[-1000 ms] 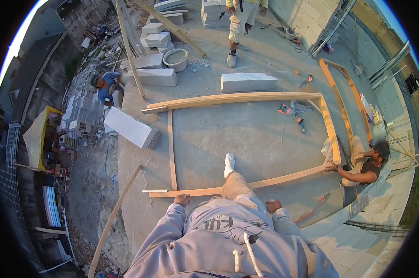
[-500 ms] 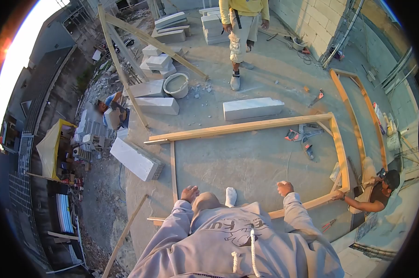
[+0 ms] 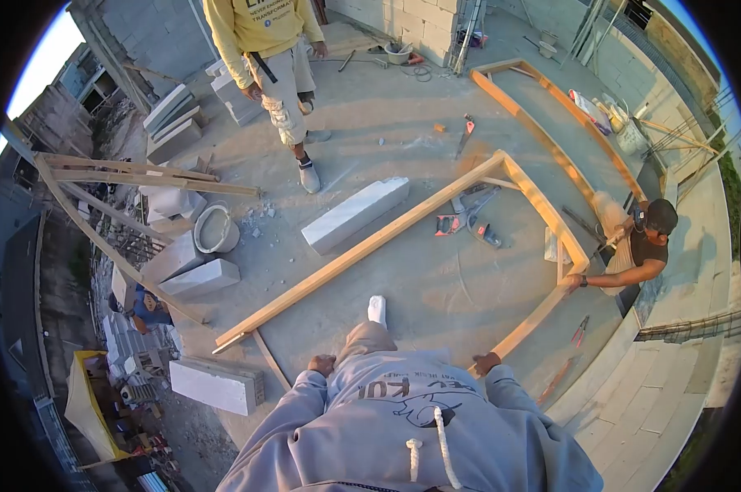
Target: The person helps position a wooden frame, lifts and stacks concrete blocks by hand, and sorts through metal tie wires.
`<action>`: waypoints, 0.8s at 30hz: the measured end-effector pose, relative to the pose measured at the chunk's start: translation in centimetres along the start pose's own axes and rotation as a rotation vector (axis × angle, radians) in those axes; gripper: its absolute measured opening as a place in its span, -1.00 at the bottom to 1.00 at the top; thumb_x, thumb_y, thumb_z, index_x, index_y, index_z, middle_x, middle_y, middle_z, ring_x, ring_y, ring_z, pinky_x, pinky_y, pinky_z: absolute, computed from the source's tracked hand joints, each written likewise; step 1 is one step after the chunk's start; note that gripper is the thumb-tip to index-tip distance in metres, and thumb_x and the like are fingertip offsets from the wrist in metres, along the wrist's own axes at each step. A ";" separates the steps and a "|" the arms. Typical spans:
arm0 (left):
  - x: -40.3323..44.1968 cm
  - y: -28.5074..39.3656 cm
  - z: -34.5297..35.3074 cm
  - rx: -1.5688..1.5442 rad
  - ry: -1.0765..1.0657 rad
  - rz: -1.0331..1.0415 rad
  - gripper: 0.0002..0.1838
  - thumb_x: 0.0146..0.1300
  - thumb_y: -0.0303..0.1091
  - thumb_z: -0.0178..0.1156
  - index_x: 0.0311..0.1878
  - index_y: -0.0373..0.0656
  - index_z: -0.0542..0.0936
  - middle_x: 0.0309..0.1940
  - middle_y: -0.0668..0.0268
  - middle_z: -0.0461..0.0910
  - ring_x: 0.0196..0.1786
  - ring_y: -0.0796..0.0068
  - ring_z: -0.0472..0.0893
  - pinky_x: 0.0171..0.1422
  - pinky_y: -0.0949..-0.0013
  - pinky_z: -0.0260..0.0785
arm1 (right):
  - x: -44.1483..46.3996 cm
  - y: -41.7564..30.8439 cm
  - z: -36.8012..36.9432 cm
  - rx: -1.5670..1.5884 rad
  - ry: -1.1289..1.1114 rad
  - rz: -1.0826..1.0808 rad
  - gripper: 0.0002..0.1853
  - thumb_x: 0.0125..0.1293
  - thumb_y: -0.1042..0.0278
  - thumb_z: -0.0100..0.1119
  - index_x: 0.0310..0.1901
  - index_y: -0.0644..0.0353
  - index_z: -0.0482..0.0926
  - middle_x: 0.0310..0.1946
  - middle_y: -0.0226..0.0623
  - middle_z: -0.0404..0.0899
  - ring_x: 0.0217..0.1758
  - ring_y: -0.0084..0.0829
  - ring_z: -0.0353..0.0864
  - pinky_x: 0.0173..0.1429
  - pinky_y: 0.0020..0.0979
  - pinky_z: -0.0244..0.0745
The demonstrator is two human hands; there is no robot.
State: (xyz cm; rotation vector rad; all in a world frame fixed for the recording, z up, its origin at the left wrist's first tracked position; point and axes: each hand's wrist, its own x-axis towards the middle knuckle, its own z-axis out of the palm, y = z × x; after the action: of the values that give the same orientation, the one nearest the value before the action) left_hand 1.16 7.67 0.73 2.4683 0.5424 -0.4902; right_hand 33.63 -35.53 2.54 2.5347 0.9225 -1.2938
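A door-like wooden frame (image 3: 362, 256) of pale timber lies on the concrete floor before me. My right hand (image 3: 487, 363) is over its near beam (image 3: 531, 321); whether its fingers grip the wood is hidden. My left hand (image 3: 322, 364) is beside my bent knee, fingers curled, with nothing visible in them. A thin wooden crosspiece (image 3: 270, 361) runs just left of that hand. Inside the frame lie a red-and-black power tool (image 3: 487, 235) and another red-handled tool (image 3: 448, 224). At the frame's right corner, a co-worker's hand (image 3: 572, 282) touches the timber.
A co-worker (image 3: 645, 246) crouches at right; another person in a yellow top (image 3: 264, 37) stands ahead. White blocks (image 3: 355, 215) and a bucket (image 3: 216, 229) sit leftward. A second wooden frame (image 3: 542, 123) lies beyond. Pliers (image 3: 580, 331) lie right; the floor drops off at left.
My view has turned right, so the scene has shifted left. My right hand has lowered to the near beam. The standing person has stayed at the far side of the frame.
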 end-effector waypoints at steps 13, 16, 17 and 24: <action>27.5 -0.2 -18.5 -0.856 -0.041 -0.452 -0.77 0.05 -0.24 0.07 -0.27 -0.16 0.48 -0.46 0.27 0.53 -0.36 0.39 0.55 -0.31 0.33 0.41 | 14.5 -1.3 -18.6 1.082 0.648 0.133 -0.83 0.02 0.27 0.06 -0.49 0.20 0.49 -0.67 -0.40 0.46 -0.65 -0.56 0.39 -0.52 -0.45 0.32; 32.5 2.5 -23.2 -1.048 0.072 -0.429 -0.76 0.08 -0.28 0.08 -0.25 -0.24 0.47 -0.48 0.25 0.52 -0.42 0.41 0.55 -0.37 0.38 0.42 | 10.1 -6.3 -28.1 0.947 0.576 0.111 -0.68 -0.02 0.10 -0.03 -0.38 0.17 0.53 -0.44 0.01 0.52 -0.28 -0.02 0.50 -0.19 -0.11 0.36; 33.6 3.9 -24.6 -1.117 0.128 -0.404 -0.78 0.08 -0.31 0.08 -0.26 -0.27 0.47 -0.50 0.24 0.51 -0.42 0.42 0.55 -0.39 0.39 0.42 | 11.2 -5.3 -27.6 0.905 0.516 0.162 -0.67 -0.02 0.09 -0.04 -0.37 0.17 0.54 -0.43 0.00 0.52 -0.26 -0.02 0.50 -0.18 -0.12 0.37; 42.7 -7.4 -11.7 -0.706 -0.274 -0.407 -0.71 0.08 -0.27 0.11 -0.21 -0.30 0.52 -0.43 0.14 0.54 -0.43 0.32 0.56 -0.39 0.33 0.44 | 17.3 2.8 -24.4 0.190 0.126 -0.025 -0.65 0.08 0.07 -0.11 -0.26 0.08 0.57 -0.29 -0.17 0.57 -0.17 -0.17 0.54 -0.10 -0.25 0.41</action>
State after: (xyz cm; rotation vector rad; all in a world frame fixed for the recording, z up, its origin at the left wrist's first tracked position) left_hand 36.58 31.74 -12.68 1.5953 0.9215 -0.6466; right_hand 59.57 -20.31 3.79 2.7865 0.8959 -1.2993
